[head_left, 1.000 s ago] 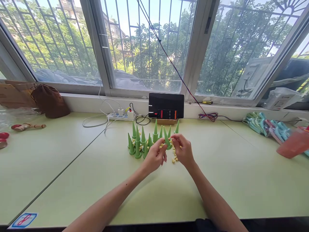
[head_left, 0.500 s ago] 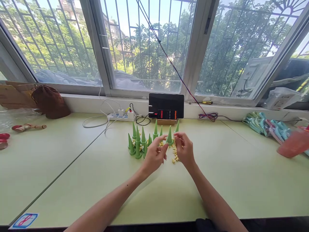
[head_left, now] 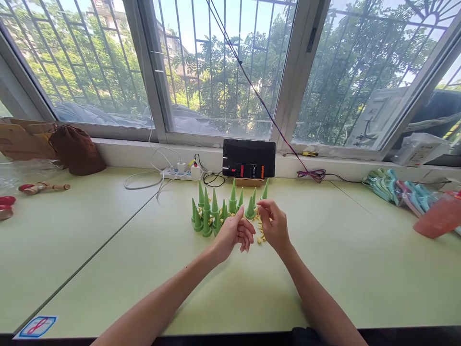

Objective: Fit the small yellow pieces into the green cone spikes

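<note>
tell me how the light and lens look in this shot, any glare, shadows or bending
Head view: strong daylight through the barred windows makes the sky glare pale; soft arm shadows fall on the pale green table; the wide lens bows the window frames outward; the left hand, right hand and green plastic cones are fairly sharp, the small yellow pieces too small to resolve.

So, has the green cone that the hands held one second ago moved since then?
Yes. The green cone was tilted between the hands; now it stands upright on the table, in front of the black tablet, free of both hands.
</note>
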The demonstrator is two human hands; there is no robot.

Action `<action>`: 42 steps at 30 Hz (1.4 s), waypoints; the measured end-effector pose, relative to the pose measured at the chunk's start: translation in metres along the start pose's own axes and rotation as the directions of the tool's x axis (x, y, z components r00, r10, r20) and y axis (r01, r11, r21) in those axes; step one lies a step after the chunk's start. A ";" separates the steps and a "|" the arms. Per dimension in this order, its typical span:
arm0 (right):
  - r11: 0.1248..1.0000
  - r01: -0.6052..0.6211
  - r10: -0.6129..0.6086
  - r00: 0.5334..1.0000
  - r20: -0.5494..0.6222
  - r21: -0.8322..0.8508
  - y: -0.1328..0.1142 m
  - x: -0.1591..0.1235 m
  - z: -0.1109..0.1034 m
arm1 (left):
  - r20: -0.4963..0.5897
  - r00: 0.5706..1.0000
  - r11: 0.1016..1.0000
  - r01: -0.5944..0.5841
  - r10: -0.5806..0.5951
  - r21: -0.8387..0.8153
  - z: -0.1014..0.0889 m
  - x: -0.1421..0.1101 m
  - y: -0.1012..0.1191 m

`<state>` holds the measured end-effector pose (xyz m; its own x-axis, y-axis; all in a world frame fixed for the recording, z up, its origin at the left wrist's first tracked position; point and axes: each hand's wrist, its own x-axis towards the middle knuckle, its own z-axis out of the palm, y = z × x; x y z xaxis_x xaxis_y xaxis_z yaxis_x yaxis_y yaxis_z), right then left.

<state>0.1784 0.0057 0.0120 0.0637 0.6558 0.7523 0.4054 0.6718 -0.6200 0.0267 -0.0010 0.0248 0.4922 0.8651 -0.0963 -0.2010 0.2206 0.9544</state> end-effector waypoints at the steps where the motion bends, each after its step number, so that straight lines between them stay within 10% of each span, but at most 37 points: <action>1: 1.000 0.003 -0.003 1.000 0.015 0.003 -0.001 0.000 0.000 | 0.017 1.000 0.999 0.024 -0.024 -0.030 -0.001 0.000 0.000; 21: 0.999 -0.007 0.004 0.996 0.084 0.035 -0.004 0.001 0.000 | 0.002 0.992 0.971 0.122 -0.124 -0.207 -0.005 0.001 0.003; 42: 0.995 -0.059 0.051 0.995 0.090 0.083 -0.001 0.002 0.000 | -0.035 0.933 0.895 -0.332 0.358 0.296 -0.002 0.000 0.002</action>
<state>0.1782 0.0058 0.0141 0.0019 0.7176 0.6964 0.3239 0.6584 -0.6794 0.0248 -0.0002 0.0260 0.3581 0.9018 0.2420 -0.0927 -0.2235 0.9703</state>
